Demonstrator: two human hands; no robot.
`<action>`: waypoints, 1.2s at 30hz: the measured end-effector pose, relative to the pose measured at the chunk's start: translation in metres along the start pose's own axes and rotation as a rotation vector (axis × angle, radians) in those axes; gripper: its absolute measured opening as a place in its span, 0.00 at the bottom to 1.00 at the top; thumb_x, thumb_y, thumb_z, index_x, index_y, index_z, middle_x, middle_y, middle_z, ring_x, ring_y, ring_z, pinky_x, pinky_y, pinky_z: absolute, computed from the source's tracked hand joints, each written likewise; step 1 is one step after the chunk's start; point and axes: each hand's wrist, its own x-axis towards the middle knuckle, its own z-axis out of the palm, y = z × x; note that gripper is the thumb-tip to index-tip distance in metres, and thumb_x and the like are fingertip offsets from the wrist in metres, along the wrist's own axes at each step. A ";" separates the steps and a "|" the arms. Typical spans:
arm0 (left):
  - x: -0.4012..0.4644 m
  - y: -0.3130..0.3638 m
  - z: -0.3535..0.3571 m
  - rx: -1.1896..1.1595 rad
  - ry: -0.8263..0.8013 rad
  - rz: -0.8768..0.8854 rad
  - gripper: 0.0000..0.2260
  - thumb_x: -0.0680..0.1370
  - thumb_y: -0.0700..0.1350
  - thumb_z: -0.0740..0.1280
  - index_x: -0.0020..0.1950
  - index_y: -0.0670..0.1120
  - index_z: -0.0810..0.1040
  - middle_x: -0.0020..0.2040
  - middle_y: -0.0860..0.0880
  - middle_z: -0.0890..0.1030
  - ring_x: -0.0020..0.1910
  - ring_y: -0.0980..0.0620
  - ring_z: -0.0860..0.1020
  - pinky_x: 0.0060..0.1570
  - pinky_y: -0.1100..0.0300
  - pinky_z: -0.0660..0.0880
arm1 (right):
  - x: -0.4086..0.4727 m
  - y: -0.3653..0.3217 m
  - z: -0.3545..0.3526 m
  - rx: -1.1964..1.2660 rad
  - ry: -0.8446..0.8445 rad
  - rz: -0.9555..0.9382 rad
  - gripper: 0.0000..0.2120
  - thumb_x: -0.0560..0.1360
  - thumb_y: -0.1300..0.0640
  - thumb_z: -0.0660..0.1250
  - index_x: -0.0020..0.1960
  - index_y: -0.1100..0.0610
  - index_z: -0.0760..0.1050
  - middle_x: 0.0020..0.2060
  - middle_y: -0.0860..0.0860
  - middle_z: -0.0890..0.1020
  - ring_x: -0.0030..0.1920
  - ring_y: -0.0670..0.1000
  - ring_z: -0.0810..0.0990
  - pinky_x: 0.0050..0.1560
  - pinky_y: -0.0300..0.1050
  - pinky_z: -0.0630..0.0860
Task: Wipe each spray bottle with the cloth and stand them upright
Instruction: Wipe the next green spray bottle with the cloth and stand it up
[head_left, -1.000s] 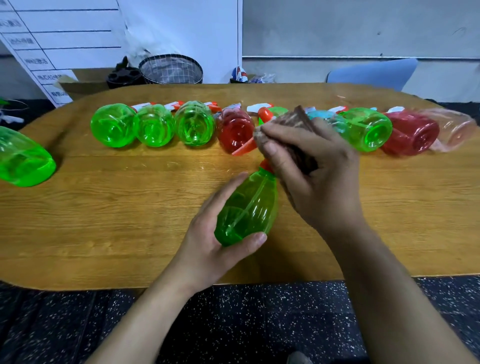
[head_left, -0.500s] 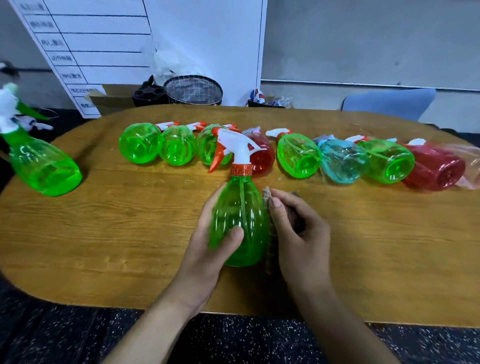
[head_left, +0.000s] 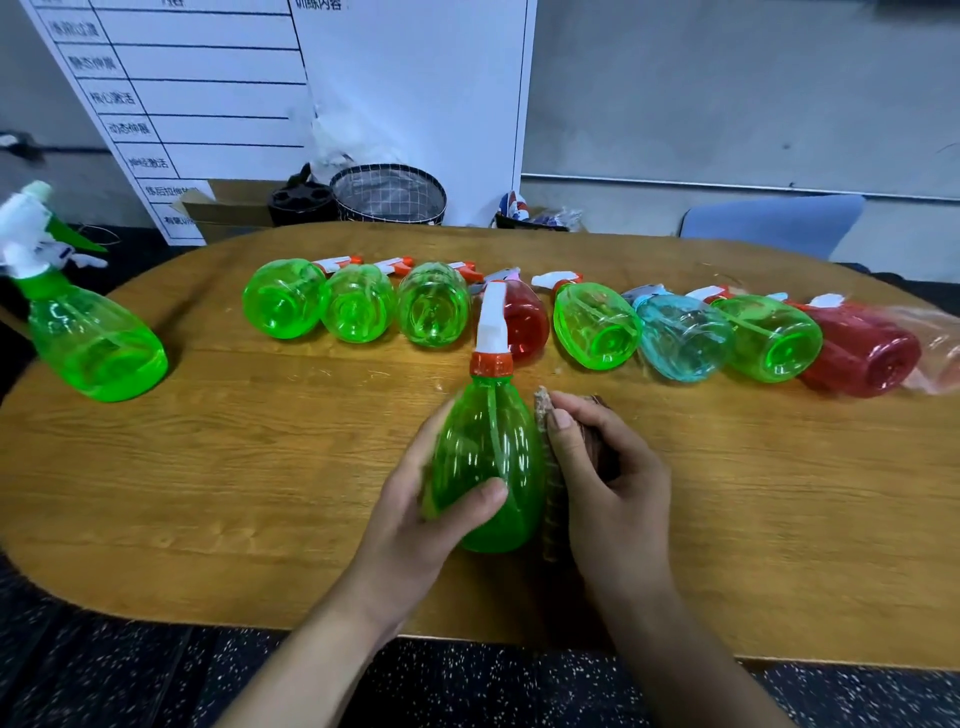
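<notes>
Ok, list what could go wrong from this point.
1. The left hand grips the green bottle low on its body; pressure from the cloth in the right hand could tip it.
2. The row of lying bottles sits just behind; a knocked one may roll.
3. The standing bottle is near the table edge.

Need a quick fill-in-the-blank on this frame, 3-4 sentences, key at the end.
1. The left hand grips a ____ spray bottle with an orange collar.
2. The right hand presses the ____ against that bottle's side.
3. In the row lying on the table, only one bottle is ____ in colour.
4. The far-left green bottle stands ____.

Missing words: green; cloth; blue; upright
</notes>
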 end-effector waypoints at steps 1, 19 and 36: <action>0.000 0.000 0.000 -0.007 -0.007 0.003 0.37 0.71 0.52 0.76 0.79 0.57 0.68 0.69 0.53 0.83 0.69 0.51 0.81 0.65 0.58 0.79 | 0.001 0.000 -0.001 0.013 0.010 0.009 0.10 0.81 0.58 0.70 0.60 0.55 0.85 0.54 0.50 0.88 0.58 0.52 0.86 0.61 0.59 0.81; 0.000 0.001 0.003 0.053 -0.003 0.024 0.46 0.69 0.57 0.84 0.82 0.57 0.65 0.73 0.52 0.81 0.72 0.51 0.79 0.66 0.59 0.77 | -0.001 -0.006 0.004 0.056 -0.025 0.029 0.09 0.82 0.60 0.69 0.59 0.56 0.86 0.53 0.50 0.88 0.57 0.51 0.86 0.58 0.47 0.82; -0.005 0.006 0.008 0.199 0.003 0.108 0.39 0.75 0.56 0.76 0.82 0.64 0.62 0.72 0.72 0.74 0.71 0.69 0.73 0.65 0.73 0.72 | 0.030 0.000 -0.014 0.190 0.274 0.248 0.12 0.81 0.56 0.72 0.64 0.54 0.81 0.53 0.48 0.87 0.58 0.49 0.86 0.64 0.53 0.82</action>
